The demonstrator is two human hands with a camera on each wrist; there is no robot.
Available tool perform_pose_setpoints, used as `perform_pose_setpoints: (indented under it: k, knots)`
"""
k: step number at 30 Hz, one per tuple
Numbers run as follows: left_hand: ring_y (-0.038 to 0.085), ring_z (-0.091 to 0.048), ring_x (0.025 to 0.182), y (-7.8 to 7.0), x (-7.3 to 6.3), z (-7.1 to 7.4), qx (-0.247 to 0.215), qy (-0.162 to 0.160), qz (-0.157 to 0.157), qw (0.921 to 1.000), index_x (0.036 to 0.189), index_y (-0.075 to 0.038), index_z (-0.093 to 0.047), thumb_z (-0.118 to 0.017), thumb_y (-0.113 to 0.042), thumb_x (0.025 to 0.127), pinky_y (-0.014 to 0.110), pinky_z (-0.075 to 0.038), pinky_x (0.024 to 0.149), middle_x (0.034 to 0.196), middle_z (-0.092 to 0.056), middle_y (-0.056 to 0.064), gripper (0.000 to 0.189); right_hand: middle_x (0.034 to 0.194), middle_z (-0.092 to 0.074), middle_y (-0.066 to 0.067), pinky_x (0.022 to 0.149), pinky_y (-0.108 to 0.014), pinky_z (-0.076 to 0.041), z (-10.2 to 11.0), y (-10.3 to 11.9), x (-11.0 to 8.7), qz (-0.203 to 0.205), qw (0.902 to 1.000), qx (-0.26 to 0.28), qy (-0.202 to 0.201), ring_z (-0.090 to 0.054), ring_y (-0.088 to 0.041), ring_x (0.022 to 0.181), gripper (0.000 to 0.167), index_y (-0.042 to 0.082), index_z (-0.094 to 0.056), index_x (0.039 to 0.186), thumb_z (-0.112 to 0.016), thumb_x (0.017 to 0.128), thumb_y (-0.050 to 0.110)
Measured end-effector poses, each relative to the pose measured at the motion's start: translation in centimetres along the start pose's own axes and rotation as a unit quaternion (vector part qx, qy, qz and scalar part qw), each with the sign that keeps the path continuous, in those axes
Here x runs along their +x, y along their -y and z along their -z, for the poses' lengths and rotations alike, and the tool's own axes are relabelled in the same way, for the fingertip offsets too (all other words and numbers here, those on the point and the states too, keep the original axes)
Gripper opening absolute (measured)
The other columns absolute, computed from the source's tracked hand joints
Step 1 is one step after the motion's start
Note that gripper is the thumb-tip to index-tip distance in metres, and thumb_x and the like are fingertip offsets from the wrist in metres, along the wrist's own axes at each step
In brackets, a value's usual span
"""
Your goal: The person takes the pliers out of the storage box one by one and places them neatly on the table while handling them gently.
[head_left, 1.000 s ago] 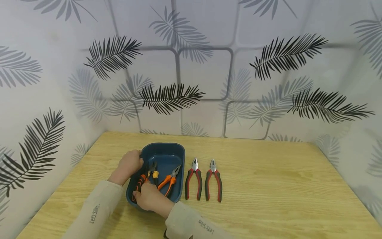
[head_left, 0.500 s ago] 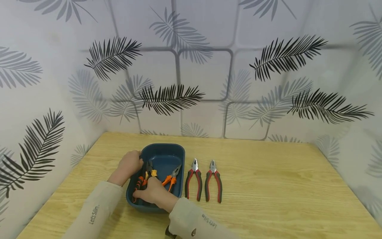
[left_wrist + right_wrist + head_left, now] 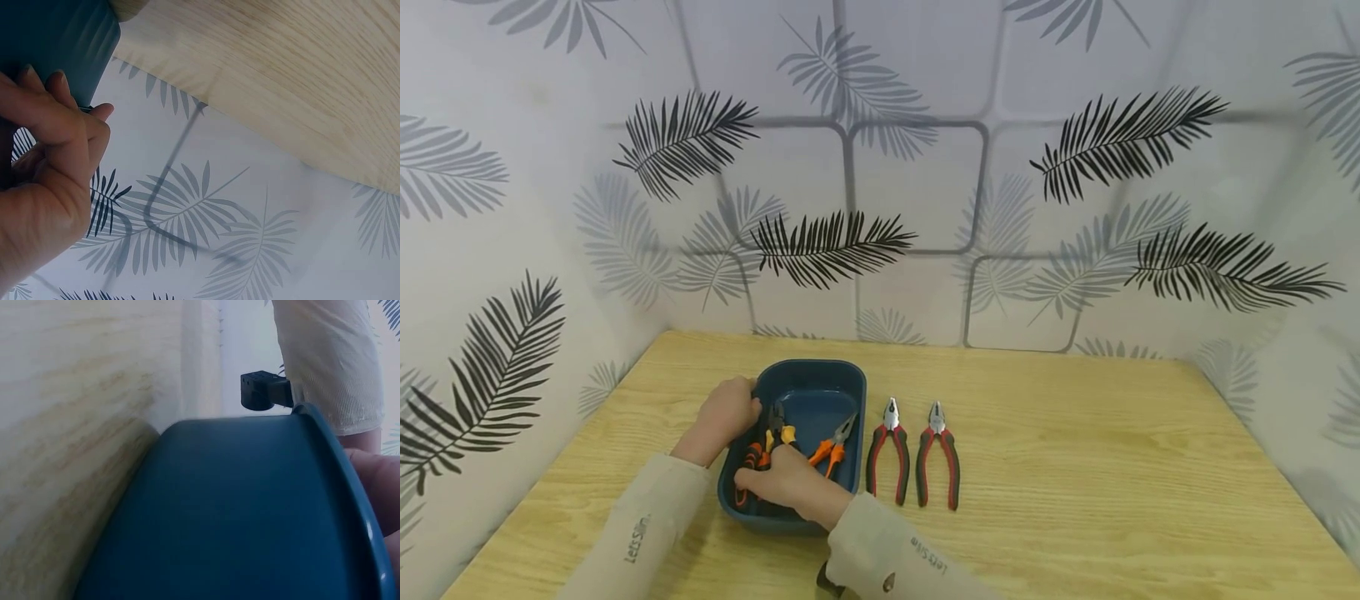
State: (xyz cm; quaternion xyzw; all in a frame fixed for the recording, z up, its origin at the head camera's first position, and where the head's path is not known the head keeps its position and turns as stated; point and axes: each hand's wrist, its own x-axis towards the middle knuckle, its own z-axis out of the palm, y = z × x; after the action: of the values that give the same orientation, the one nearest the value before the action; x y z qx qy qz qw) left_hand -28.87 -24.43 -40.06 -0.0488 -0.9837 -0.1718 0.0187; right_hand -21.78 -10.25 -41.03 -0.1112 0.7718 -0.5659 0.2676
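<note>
A dark blue plastic bin [image 3: 820, 372] stands on the table. My left hand [image 3: 724, 419] grips its left rim; in the left wrist view the fingers [image 3: 69, 128] curl over the bin's edge. My right hand [image 3: 793, 483] is down inside the bin, on the yellow-and-black handled pliers [image 3: 778, 419], whose dark jaws point away from me. The palm hides most of their handles. Left of that hand lies an orange-and-black handled tool [image 3: 751, 457], partly covered by the thumb. To the right, long-nose pliers [image 3: 837, 443] with orange handles lean toward the bin's right wall.
Two pairs of red-and-black handled pliers, one nearer [image 3: 889, 450] the bin and one farther right [image 3: 937, 454], lie side by side on the wooden table [image 3: 1112, 475]. A leaf-patterned wall covering [image 3: 917, 192] rises behind and at both sides.
My right hand has shifted slightly right and up inside the bin, onto the yellow-and-black pliers, which have slid left. My left hand stays on the rim.
</note>
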Motion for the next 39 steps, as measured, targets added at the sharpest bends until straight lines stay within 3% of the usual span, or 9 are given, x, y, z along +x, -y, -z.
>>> perform_pose_setpoints:
  k: [9,15,18,21,26,28,30,34,39]
  knots:
    - [0.02,-0.056,0.055,0.0,0.0,0.1,-0.001,0.0,-0.003,1.0,0.125,0.019,-0.052,-0.052,-0.001,0.089,0.031,-0.046,0.053,0.103,-0.063,0.034,0.041,0.079,-0.049,-0.008,0.054,-0.032,-0.033,-0.2,0.1,0.5,-0.026,0.9979,-0.057,-0.019,-0.042,-0.02,0.061,0.028,0.003,-0.054,0.088,-0.068,0.085,0.027]
    - [0.019,-0.056,0.05,0.0,-0.1,0.2,-0.014,0.004,0.002,0.9999,0.127,0.02,-0.049,-0.051,-0.001,0.089,0.031,-0.047,0.049,0.102,-0.063,0.035,0.043,0.108,-0.055,-0.014,0.066,-0.037,-0.042,-0.3,0.2,0.6,-0.043,0.9951,-0.083,-0.03,-0.051,-0.024,0.081,0.054,-0.004,-0.053,0.12,-0.072,0.084,0.032]
    - [0.018,-0.055,0.05,0.0,-0.1,0.2,-0.017,0.006,0.004,0.9998,0.127,0.019,-0.049,-0.05,0.0,0.089,0.03,-0.045,0.048,0.102,-0.063,0.035,0.043,0.117,-0.053,-0.015,0.073,-0.039,-0.046,-0.1,0.2,0.5,-0.042,0.9966,-0.063,-0.033,-0.052,-0.023,0.088,0.061,-0.004,-0.05,0.127,-0.075,0.083,0.03]
    - [0.017,-0.053,0.049,-0.1,-0.1,0.3,-0.018,0.008,0.004,0.9998,0.127,0.019,-0.049,-0.05,-0.001,0.089,0.029,-0.044,0.047,0.097,-0.065,0.032,0.043,0.112,-0.052,-0.013,0.077,-0.041,-0.047,0.0,0.1,0.4,-0.037,0.9983,-0.026,-0.036,-0.053,-0.024,0.092,0.054,-0.003,-0.052,0.119,-0.077,0.081,0.026]
    - [0.015,-0.047,0.045,0.1,-0.1,0.0,-0.018,0.01,0.002,0.9998,0.128,0.019,-0.049,-0.05,-0.001,0.09,0.027,-0.041,0.047,0.091,-0.065,0.03,0.043,0.119,-0.049,-0.014,0.089,-0.047,-0.045,0.2,0.3,0.1,-0.047,0.998,-0.002,-0.042,-0.051,-0.03,0.107,0.058,-0.004,-0.049,0.12,-0.079,0.08,0.026]
    - [0.015,-0.048,0.046,0.2,-0.1,-0.1,-0.016,0.01,0.002,0.9998,0.128,0.019,-0.049,-0.05,0.0,0.089,0.028,-0.041,0.047,0.093,-0.065,0.031,0.043,0.115,-0.052,-0.014,0.088,-0.047,-0.047,0.3,0.3,0.1,-0.052,0.9977,-0.001,-0.042,-0.054,-0.029,0.101,0.056,-0.003,-0.051,0.118,-0.079,0.079,0.026]
    - [0.016,-0.05,0.047,0.2,-0.1,-0.1,-0.013,0.008,0.0,0.9999,0.127,0.019,-0.05,-0.051,0.0,0.089,0.029,-0.043,0.049,0.097,-0.064,0.032,0.043,0.103,-0.056,-0.012,0.082,-0.044,-0.05,0.4,0.3,0.1,-0.053,0.9976,0.011,-0.043,-0.057,-0.024,0.085,0.047,-0.001,-0.055,0.109,-0.079,0.078,0.026]
    - [0.019,-0.052,0.052,0.1,0.0,0.0,-0.009,0.006,-0.005,0.9999,0.124,0.019,-0.053,-0.051,0.0,0.087,0.031,-0.044,0.053,0.093,-0.065,0.029,0.041,0.09,-0.058,-0.008,0.069,-0.036,-0.055,0.7,0.3,0.3,-0.055,0.996,0.059,-0.04,-0.059,-0.019,0.066,0.035,0.003,-0.058,0.098,-0.079,0.078,0.022]
    - [0.02,-0.051,0.058,0.0,0.1,0.2,-0.007,0.007,0.005,0.9999,0.12,0.015,-0.058,-0.053,-0.001,0.087,0.032,-0.043,0.055,0.086,-0.065,0.022,0.037,0.104,-0.056,-0.011,0.077,-0.038,-0.055,1.2,0.2,0.1,-0.054,0.99,0.126,-0.034,-0.064,-0.025,0.089,0.043,-0.003,-0.056,0.11,-0.079,0.078,0.015]
